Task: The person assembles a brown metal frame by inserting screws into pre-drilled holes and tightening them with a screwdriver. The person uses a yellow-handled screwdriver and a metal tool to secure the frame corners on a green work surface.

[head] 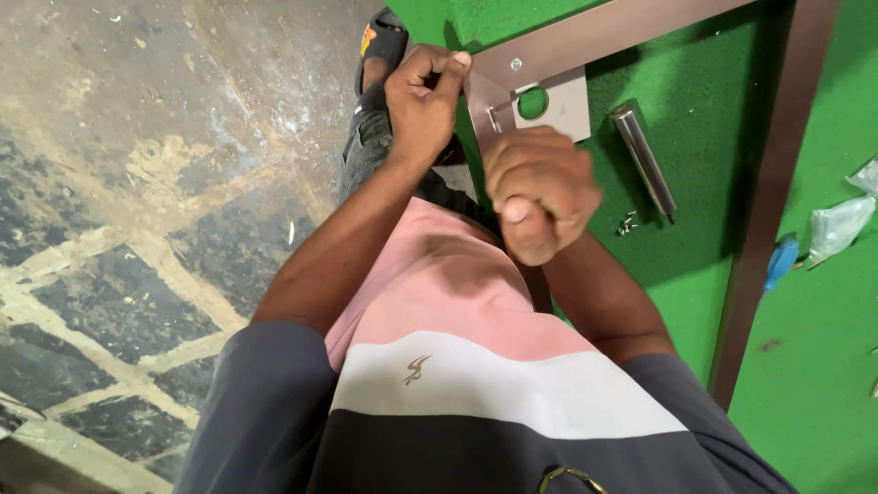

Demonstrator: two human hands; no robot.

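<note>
At upper centre the brown metal frame corner (540, 57), its bar running up-right, lies just above the fisted right hand (541, 194), while the nearer left hand (422, 102) pinches its edge

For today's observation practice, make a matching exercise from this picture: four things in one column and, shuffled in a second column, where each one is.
Things
1. left hand
2. right hand
3. metal cylinder
4. blue object

Places
A. lying on the green surface, right of the brown bar
B. fist closed, just below the grey plate with a round hole
C. pinching at the corner of the brown frame
D. lying on the green surface, right of the grey plate

Pairs: 1-C, 2-B, 3-D, 4-A
</note>
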